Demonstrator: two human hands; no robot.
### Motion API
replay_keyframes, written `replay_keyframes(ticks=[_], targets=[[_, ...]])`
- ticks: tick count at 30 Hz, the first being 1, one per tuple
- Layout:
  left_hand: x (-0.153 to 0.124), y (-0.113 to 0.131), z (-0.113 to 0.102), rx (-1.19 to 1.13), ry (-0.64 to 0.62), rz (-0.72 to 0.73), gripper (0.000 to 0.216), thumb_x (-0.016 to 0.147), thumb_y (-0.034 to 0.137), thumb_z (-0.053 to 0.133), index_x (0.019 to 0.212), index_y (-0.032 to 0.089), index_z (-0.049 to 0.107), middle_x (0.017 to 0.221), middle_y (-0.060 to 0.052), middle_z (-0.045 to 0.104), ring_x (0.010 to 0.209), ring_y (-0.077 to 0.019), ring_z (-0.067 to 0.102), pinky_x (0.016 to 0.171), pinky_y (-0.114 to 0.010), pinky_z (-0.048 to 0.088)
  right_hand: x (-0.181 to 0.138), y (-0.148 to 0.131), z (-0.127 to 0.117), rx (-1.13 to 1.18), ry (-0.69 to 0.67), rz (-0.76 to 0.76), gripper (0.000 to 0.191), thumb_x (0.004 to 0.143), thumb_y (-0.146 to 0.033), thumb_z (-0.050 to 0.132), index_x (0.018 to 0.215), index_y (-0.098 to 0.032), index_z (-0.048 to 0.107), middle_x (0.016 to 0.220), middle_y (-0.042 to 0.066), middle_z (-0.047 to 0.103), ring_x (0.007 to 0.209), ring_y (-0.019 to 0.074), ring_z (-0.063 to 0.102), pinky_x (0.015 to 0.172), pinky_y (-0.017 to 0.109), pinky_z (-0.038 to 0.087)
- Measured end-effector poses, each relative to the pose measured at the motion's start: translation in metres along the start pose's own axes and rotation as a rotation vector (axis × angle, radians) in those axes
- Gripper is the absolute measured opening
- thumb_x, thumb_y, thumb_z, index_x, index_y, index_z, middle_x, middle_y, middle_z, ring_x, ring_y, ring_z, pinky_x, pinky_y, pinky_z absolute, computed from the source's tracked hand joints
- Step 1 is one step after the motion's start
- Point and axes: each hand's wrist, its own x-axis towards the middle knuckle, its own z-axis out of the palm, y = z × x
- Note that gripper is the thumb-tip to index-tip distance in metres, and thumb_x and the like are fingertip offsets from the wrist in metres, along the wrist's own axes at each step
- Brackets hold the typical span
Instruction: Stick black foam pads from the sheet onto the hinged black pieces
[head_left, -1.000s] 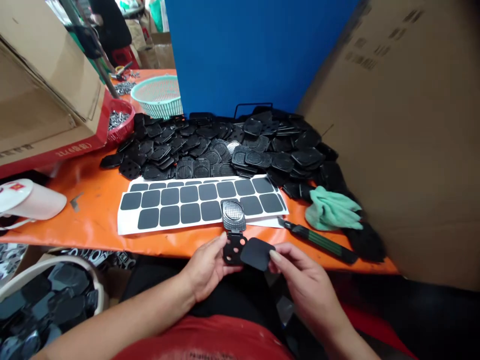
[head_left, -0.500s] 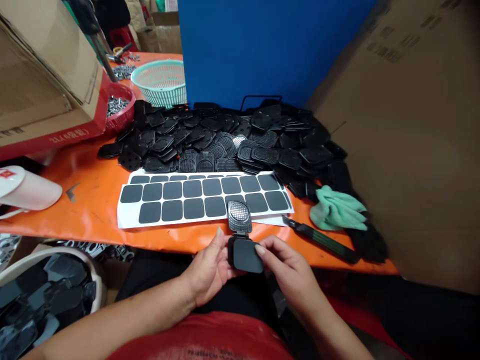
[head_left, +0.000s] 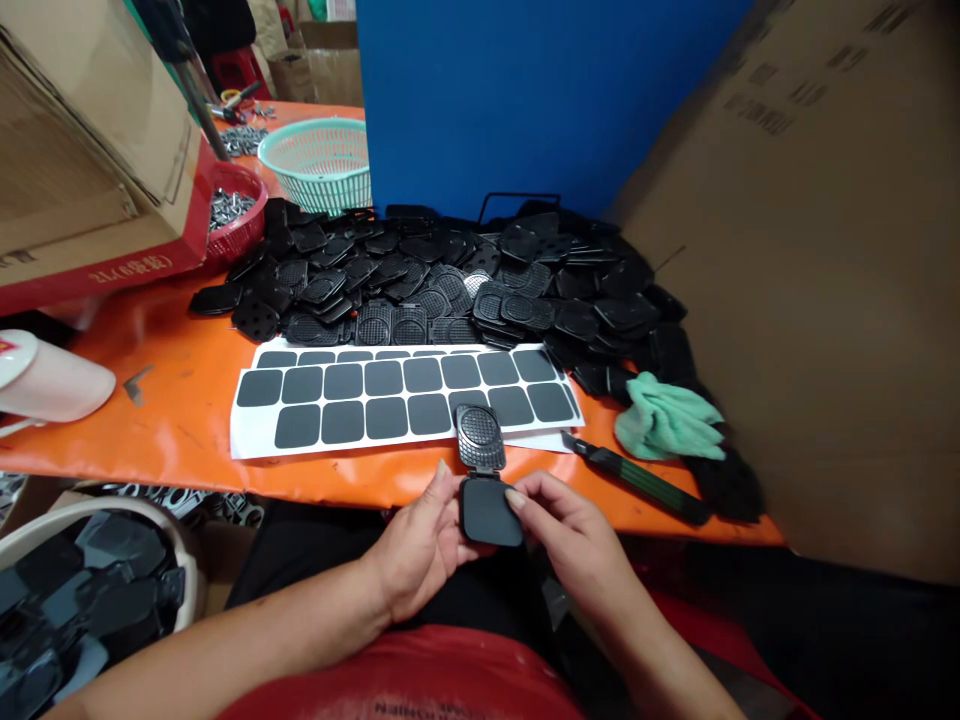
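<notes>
My left hand (head_left: 420,545) supports a hinged black plastic piece (head_left: 480,440) from below and the left side, its thumb pointing up beside it. The piece is unfolded: its gridded half with a round ring stands away from me, the other half lies nearer. A dark grey rounded-square sticker (head_left: 489,512) lies over the nearer half. My right hand (head_left: 574,525) pinches the right edge of that sticker, thumb on top, fingers partly hidden underneath. Just beyond lies a white sheet of the same stickers (head_left: 259,432), with a blank spot at its lower left.
Many black plastic pieces (head_left: 390,270) are heaped behind the sheet. A utility knife (head_left: 645,483) and a green cloth (head_left: 667,415) lie at right. On the left are a white cup (head_left: 56,375) and a tub (head_left: 191,570) of dark pieces. A cardboard box (head_left: 840,300) borders the right.
The sticker, tilted and offset to the right before, now lines up with the nearer half of the black piece. Both hands have hardly moved.
</notes>
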Motion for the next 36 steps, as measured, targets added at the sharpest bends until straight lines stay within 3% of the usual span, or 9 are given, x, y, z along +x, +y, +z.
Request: replay_keyframes(ticks=[24, 36], targets=[[0.0003, 0.0001, 0.0008, 0.004, -0.003, 0.001, 0.057, 0.087, 0.062, 0.049, 0.111, 0.012, 0.064, 0.115, -0.017, 0.067, 0.106, -0.0281, 0.062, 0.092, -0.039, 0.043, 0.0007, -0.0011, 0.0019, -0.037, 0.011, -0.013, 0.04, 0.079, -0.056, 0.063, 0.069, -0.019, 0.054, 0.06, -0.003, 0.047, 0.055, 0.0112, 0.041, 0.05, 0.022, 0.036], [-0.0009, 0.0045, 0.0023, -0.034, -0.014, -0.022, 0.057, 0.087, 0.061, 0.05, 0.111, 0.012, 0.064, 0.119, -0.018, 0.065, 0.111, -0.0293, 0.06, 0.101, -0.045, 0.04, 0.0019, 0.0052, 0.0029, -0.054, 0.027, -0.039, 0.035, 0.082, -0.052, 0.062, 0.071, -0.019, 0.054, 0.061, -0.003, 0.046, 0.055, 0.011, 0.04, 0.05, 0.022, 0.035]])
